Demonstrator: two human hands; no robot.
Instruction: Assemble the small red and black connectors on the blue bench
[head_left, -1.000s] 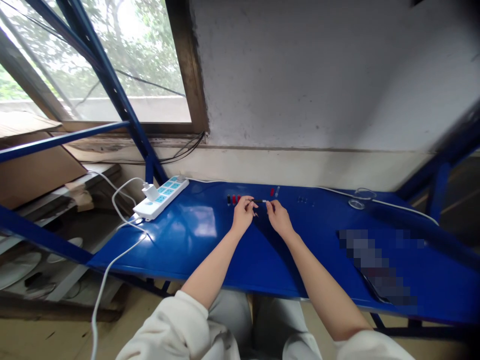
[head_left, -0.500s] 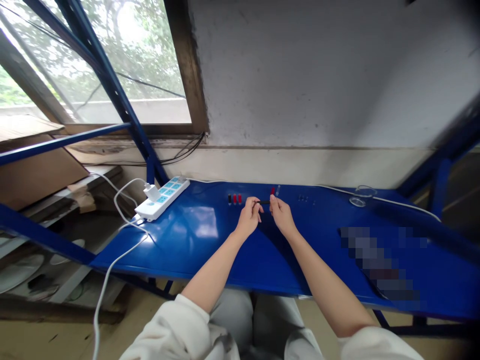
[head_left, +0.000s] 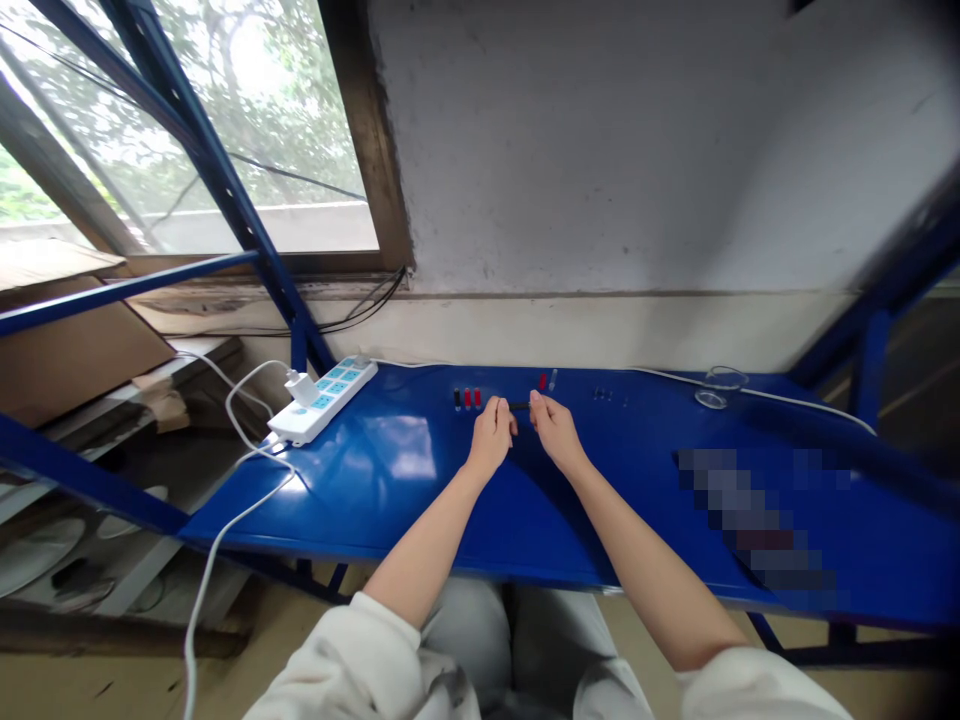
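Between my two hands, over the middle of the blue table, is a thin black stick-like piece (head_left: 519,406), too small to name more closely. My left hand (head_left: 493,436) has its fingers closed on its left end. The thumb and fingers of my right hand (head_left: 554,428) pinch the right end. Beyond my left hand stand a small black piece (head_left: 457,399) and two red ones (head_left: 472,398) in a row. Just past my right hand are another small red piece (head_left: 543,381) and a clear slim tube (head_left: 553,379).
A white power strip (head_left: 322,400) with a plug and cable lies at the table's left. Several tiny clear parts (head_left: 603,394) lie right of my hands. A clear round dish (head_left: 711,398) sits at the back right, near a white cable. A dark blurred-out item (head_left: 750,520) lies front right.
My hands have shifted slightly, and the fingers of both have curled in closer around the black piece. The whole view has moved a little. The table's other things stay put.
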